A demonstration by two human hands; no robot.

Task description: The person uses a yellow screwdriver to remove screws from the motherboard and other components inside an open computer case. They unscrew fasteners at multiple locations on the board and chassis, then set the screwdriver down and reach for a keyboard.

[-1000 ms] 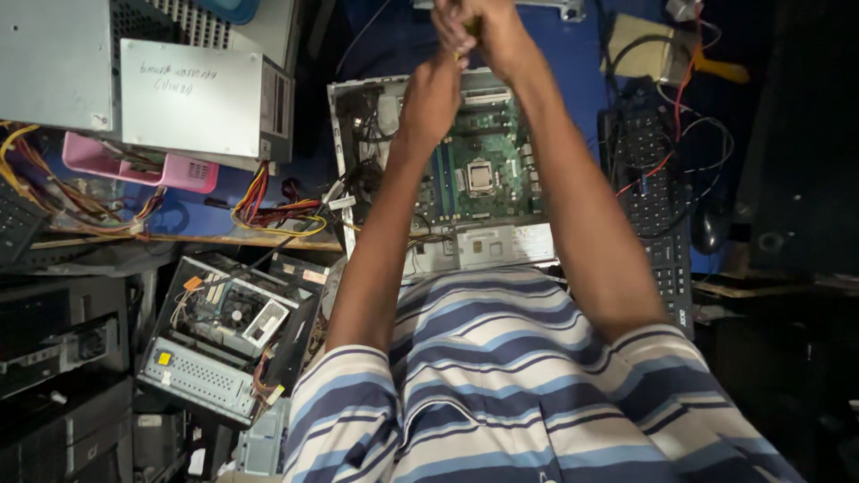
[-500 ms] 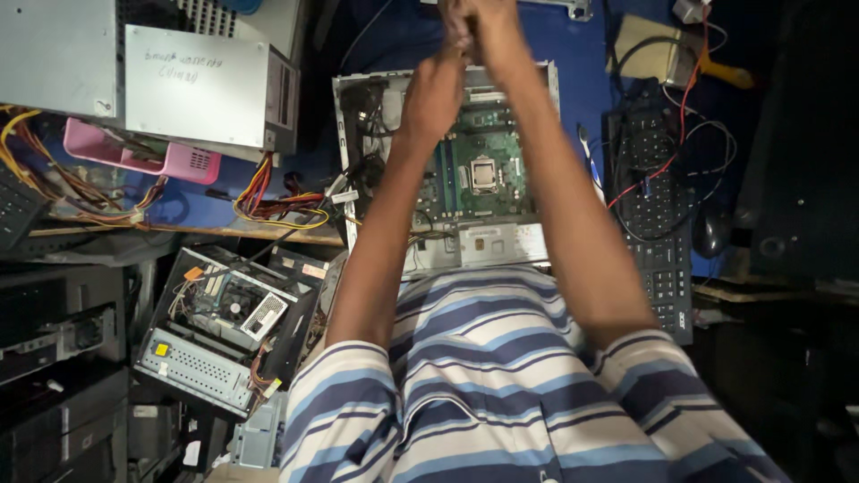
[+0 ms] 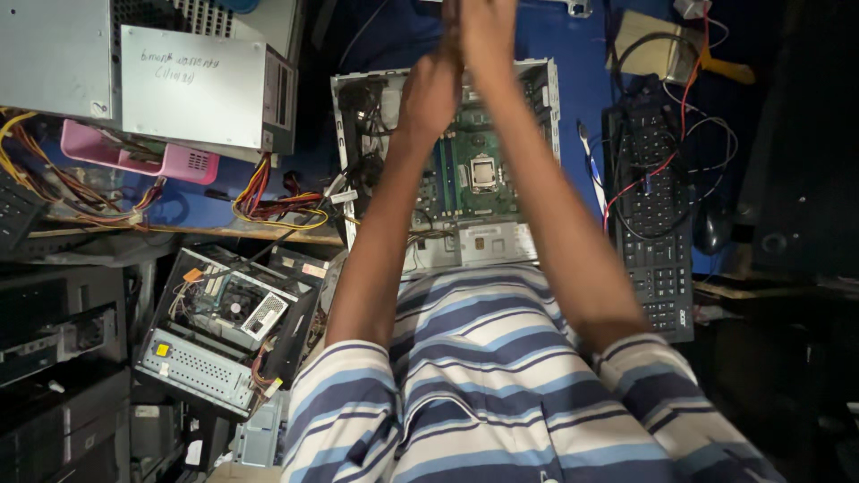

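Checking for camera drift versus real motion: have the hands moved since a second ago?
No. Both hands stay pressed together over the far edge of the open computer case.

Cables (image 3: 277, 199) crowd left of the open computer case (image 3: 447, 170); keyboard (image 3: 658, 224) flanks right.

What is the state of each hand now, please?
Left hand: raised over the open computer case, against the right hand; grip cannot be told.
Right hand: partly out of frame; cannot be told.

A black keyboard (image 3: 658, 224) lies right; a pink tray (image 3: 134, 154) sits left.
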